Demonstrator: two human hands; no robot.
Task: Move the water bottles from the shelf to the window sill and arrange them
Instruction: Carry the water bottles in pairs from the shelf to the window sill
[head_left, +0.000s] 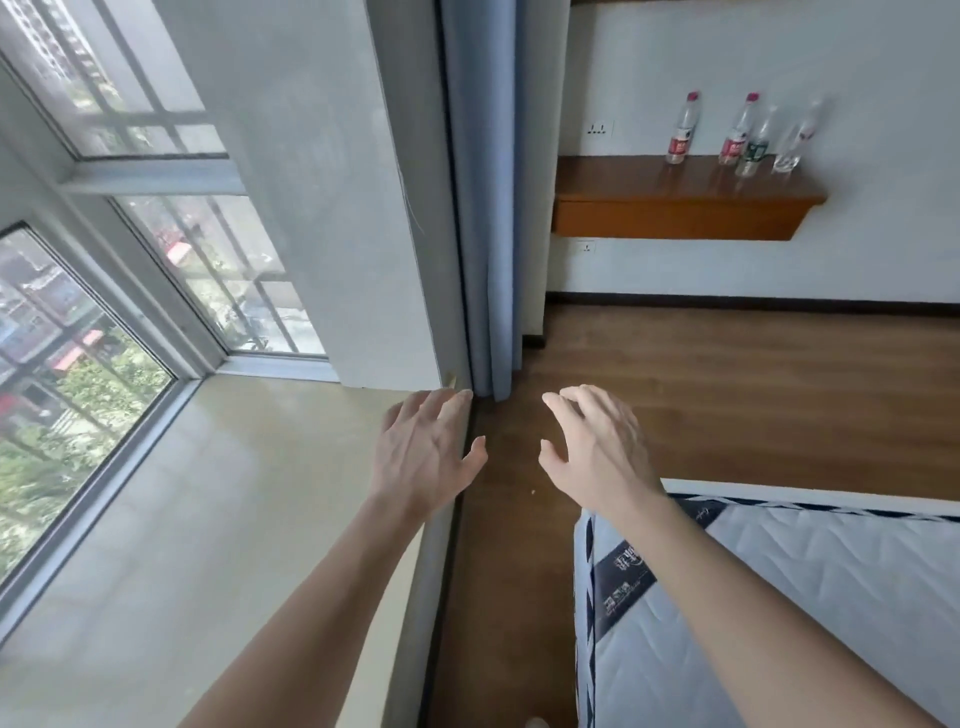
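Several plastic water bottles stand on a wooden wall shelf (623, 182) at the upper right: a red-labelled one (682, 130) apart on the left, then a second red-labelled one (737, 132), a green-labelled one (756, 145) and a clear one (795, 140) close together. The pale window sill (208, 493) fills the lower left and holds nothing. My left hand (428, 447) hovers over the sill's right edge, fingers spread and empty. My right hand (592, 441) hangs over the wooden floor, fingers relaxed and empty. Both hands are far from the bottles.
A blue curtain (488, 208) hangs beside the grey wall pillar (337, 182) between sill and shelf. A quilted mattress (805, 597) lies at the lower right. Wooden floor (727, 389) stretches from the mattress to the shelf wall. Barred windows (78, 389) border the sill.
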